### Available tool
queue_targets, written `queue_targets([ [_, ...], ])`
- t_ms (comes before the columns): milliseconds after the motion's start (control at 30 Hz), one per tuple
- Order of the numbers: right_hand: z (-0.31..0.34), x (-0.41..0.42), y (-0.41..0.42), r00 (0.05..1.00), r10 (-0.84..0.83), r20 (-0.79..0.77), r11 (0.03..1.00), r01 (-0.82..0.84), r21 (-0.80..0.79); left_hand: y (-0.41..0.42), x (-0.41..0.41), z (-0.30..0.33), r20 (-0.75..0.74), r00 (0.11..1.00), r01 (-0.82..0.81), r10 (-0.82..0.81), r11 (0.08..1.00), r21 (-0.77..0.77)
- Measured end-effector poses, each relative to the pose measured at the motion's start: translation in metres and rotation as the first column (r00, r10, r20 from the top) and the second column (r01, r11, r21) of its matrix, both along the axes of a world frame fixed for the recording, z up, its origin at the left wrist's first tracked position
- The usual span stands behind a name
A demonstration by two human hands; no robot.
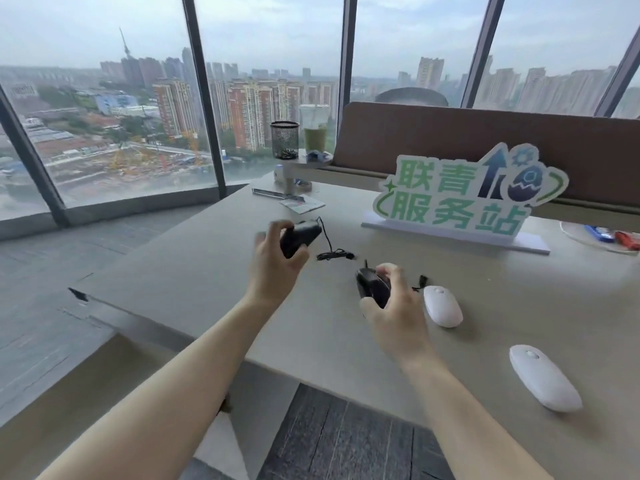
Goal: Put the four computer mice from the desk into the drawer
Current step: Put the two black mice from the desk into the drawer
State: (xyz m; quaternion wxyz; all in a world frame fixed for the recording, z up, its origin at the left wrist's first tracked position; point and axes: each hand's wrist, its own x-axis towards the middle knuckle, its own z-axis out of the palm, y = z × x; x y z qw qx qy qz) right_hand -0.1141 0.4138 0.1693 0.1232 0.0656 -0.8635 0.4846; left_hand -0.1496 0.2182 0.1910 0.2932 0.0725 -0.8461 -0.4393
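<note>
My left hand [273, 263] grips a black wired mouse [300, 237] just above the grey desk [194, 271]; its cable [334, 254] trails to a coiled bundle on the desktop. My right hand [394, 306] is closed over a second black wired mouse [370, 284] near the middle of the desk. Two white wireless mice lie on the desk to the right: one [442, 305] beside my right hand, the other [544, 382] nearer the front edge. No drawer is in view.
A green-and-white standing sign [464, 199] stands behind the mice. A mesh pen cup [285, 139] and a plastic cup with a green drink [315, 131] sit on a raised shelf at the back. Papers [301, 202] lie on the far desk. Red and blue items [613, 235] lie far right.
</note>
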Motion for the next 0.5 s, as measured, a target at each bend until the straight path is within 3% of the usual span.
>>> queue_targets([
  [200, 0.066, 0.05, -0.073, 0.971, 0.201, -0.131, 0.951, -0.226, -0.211, -0.077, 0.085, 0.069, -0.18, 0.977, -0.107, 0.116, 0.992, 0.059],
  [333, 0.08, 0.083, -0.127, 0.931, 0.333, -0.148, 0.889, -0.362, -0.281, -0.133, 0.143, 0.078, -0.15, 0.963, -0.226, 0.224, 0.974, 0.0],
  [500, 0.05, 0.11, -0.2, 0.88, 0.468, -0.084, 0.849, -0.474, -0.234, -0.194, 0.19, 0.026, -0.034, 0.922, -0.386, 0.385, 0.922, -0.03],
])
